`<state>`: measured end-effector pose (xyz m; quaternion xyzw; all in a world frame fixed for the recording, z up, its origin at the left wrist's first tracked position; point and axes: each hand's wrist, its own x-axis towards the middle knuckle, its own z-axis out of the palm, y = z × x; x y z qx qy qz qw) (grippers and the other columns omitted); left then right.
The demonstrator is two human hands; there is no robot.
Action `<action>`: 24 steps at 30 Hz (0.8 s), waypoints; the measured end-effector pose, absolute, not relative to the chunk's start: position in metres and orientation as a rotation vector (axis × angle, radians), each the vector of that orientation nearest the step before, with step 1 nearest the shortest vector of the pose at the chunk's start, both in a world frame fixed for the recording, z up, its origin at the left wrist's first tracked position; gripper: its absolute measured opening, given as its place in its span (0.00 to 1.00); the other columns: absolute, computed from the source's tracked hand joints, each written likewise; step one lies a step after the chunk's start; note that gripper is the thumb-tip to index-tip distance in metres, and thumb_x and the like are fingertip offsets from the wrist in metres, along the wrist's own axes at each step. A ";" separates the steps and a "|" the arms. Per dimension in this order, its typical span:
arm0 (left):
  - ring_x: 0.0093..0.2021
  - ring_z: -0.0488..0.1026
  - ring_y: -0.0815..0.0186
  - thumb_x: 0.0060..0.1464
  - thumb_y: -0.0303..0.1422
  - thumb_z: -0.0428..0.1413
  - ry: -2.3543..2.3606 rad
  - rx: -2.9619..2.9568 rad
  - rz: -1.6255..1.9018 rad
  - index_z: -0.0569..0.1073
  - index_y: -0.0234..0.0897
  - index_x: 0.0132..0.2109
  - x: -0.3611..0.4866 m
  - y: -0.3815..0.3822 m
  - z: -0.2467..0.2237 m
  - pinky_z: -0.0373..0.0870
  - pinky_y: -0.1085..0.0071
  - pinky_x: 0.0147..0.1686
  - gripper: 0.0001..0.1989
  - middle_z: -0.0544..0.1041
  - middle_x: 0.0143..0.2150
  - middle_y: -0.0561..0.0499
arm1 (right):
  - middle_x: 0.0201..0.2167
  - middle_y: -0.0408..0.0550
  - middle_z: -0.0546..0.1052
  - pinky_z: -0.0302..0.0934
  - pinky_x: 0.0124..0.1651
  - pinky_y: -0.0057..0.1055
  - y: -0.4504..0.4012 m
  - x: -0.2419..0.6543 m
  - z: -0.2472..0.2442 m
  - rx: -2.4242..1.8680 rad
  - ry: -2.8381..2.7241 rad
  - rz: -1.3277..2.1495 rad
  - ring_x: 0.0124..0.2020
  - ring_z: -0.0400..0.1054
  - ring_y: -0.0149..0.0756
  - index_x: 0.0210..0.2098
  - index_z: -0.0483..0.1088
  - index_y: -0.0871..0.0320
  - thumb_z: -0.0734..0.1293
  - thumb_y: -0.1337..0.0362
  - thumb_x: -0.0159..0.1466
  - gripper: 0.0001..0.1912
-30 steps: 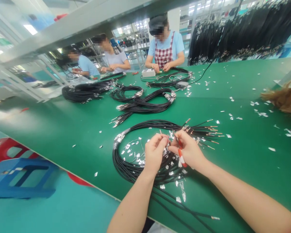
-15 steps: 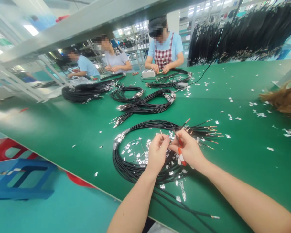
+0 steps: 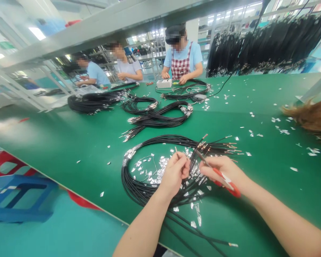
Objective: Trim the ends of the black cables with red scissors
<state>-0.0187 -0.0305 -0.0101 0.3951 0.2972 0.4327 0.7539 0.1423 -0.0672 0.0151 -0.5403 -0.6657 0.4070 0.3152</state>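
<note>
Over a coil of black cables (image 3: pixel 131 189) on the green table, my left hand (image 3: pixel 176 171) pinches a thin black cable near its stripped end. To its right my right hand (image 3: pixel 222 171) holds red-handled scissors (image 3: pixel 227 182), their blades pointing up and left toward the cable ends. The blades are apart from the cable in my left hand. Small silvery foil scraps (image 3: pixel 160 171) lie inside the coil and beneath my hands. Bare copper-coloured cable ends (image 3: pixel 231 147) fan out at the coil's right.
More cable bundles (image 3: pixel 163 116) lie farther back. Three people sit across the table (image 3: pixel 77 142). A blue stool (image 3: pixel 21 200) stands at lower left. Black cables (image 3: pixel 270 46) hang at upper right, above brown hair (image 3: pixel 315 116) at the right edge.
My right hand has moved right, away from my left hand, and the scissors have swung round to show their red handles. The person across has moved their hands apart.
</note>
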 end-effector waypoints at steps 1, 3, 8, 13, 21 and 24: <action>0.18 0.53 0.78 0.52 0.32 0.51 0.652 0.847 0.958 0.60 0.35 0.28 -0.018 -0.031 -0.010 0.45 0.79 0.16 0.08 0.62 0.22 0.56 | 0.14 0.38 0.60 0.46 0.19 0.23 -0.069 0.143 0.013 -1.423 -1.796 1.106 0.16 0.53 0.24 0.19 0.62 0.60 0.60 0.53 0.58 0.18; 0.17 0.52 0.78 0.51 0.32 0.52 0.641 0.829 0.967 0.60 0.35 0.28 -0.018 -0.032 -0.009 0.42 0.79 0.16 0.08 0.62 0.21 0.57 | 0.14 0.38 0.60 0.45 0.19 0.23 -0.070 0.144 0.009 -1.420 -1.861 1.144 0.16 0.52 0.24 0.19 0.61 0.60 0.61 0.52 0.57 0.19; 0.17 0.52 0.78 0.50 0.32 0.53 0.632 0.831 0.988 0.59 0.35 0.27 -0.018 -0.034 -0.008 0.42 0.78 0.16 0.09 0.63 0.21 0.56 | 0.14 0.38 0.59 0.45 0.19 0.23 -0.066 0.144 0.003 -1.370 -1.907 1.237 0.17 0.51 0.24 0.19 0.62 0.61 0.61 0.52 0.57 0.19; 0.17 0.51 0.78 0.48 0.33 0.53 0.666 0.875 0.989 0.59 0.36 0.26 -0.017 -0.035 -0.008 0.42 0.78 0.16 0.11 0.62 0.20 0.57 | 0.13 0.37 0.60 0.46 0.17 0.21 -0.065 0.146 0.004 -1.316 -1.848 1.335 0.15 0.52 0.23 0.18 0.61 0.60 0.62 0.54 0.57 0.18; 0.16 0.47 0.79 0.45 0.29 0.53 0.691 0.908 1.043 0.57 0.35 0.24 -0.013 -0.034 -0.012 0.38 0.78 0.15 0.10 0.60 0.18 0.58 | 0.09 0.36 0.60 0.46 0.11 0.20 -0.064 0.144 0.009 -1.349 -1.692 1.506 0.09 0.53 0.22 0.16 0.59 0.58 0.63 0.54 0.55 0.18; 0.15 0.47 0.79 0.45 0.27 0.52 0.678 0.888 1.060 0.57 0.35 0.23 -0.012 -0.032 -0.013 0.38 0.78 0.15 0.10 0.59 0.17 0.59 | 0.07 0.35 0.60 0.45 0.10 0.20 -0.064 0.140 0.010 -1.419 -1.642 1.504 0.08 0.52 0.22 0.14 0.56 0.58 0.62 0.55 0.56 0.19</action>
